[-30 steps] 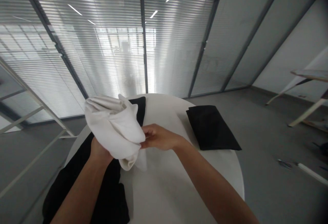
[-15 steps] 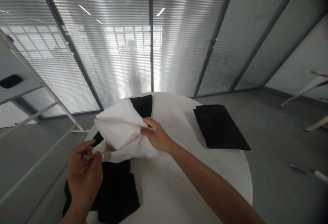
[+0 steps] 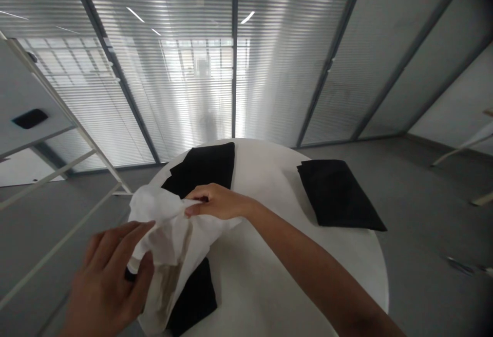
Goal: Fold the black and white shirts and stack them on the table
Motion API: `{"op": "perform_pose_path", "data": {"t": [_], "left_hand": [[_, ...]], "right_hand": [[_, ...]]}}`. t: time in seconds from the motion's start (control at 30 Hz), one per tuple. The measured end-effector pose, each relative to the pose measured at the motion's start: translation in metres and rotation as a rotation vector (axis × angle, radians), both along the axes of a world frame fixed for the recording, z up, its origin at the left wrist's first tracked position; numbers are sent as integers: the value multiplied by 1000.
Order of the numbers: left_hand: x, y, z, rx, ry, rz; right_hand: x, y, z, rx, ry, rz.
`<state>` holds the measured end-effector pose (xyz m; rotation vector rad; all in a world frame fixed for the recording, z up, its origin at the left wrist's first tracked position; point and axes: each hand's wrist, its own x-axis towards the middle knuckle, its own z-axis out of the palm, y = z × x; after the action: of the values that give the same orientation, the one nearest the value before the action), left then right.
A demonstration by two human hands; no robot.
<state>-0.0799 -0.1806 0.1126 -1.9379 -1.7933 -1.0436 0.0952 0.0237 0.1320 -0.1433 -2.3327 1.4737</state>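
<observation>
A crumpled white cloth (image 3: 175, 237) hangs between my two hands above the left side of a round white table (image 3: 277, 275). My left hand (image 3: 110, 280) is low and close to the camera, its fingers and thumb pinched on the cloth's near edge. My right hand (image 3: 215, 202) reaches in from the right and grips the cloth's upper edge with curled fingers. A long black cloth (image 3: 204, 170) lies spread on the table beneath the white one.
A folded black cloth (image 3: 337, 193) rests on the table's right side. Glass walls with blinds stand behind the table. A white metal frame (image 3: 57, 172) slants at the left. Grey floor surrounds the table, with white table legs at the far right.
The white cloth has come down from a raised bundle. My left hand moved toward the camera, gripping its near edge; my right hand shifted left along the upper edge.
</observation>
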Motion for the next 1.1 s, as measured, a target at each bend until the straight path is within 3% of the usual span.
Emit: {"op": "perform_pose_path", "data": {"t": [0.17, 0.27, 0.37, 0.5, 0.57, 0.67, 0.73, 0.8, 0.93, 1.1], "left_hand": [[2, 14, -15, -232, 43, -177], [1, 12, -22, -357, 75, -297], [-4, 4, -20, -510, 64, -378], [-13, -1, -10, -703, -4, -332], [-18, 2, -4, -765, -38, -282], [-25, 13, 2, -780, -90, -186], [-26, 24, 3, -745, -99, -137], [-24, 37, -3, -739, -84, -125], [-14, 52, -24, -828, 11, -140], [-11, 49, -42, -840, 92, -148]], "right_hand": [[3, 3, -17, -295, -122, 6], [4, 22, -18, -329, -163, -23], [-2, 50, -17, -171, -185, -166], [-11, 68, -20, 286, -156, -725], [-11, 59, -25, 470, -160, -813], [-3, 30, -39, 611, -295, -508], [2, 12, -49, 618, -402, -327], [5, 5, -57, 598, -432, -250], [-1, 27, -61, 470, -333, -63], [-17, 71, -39, 299, -289, 87]]}}
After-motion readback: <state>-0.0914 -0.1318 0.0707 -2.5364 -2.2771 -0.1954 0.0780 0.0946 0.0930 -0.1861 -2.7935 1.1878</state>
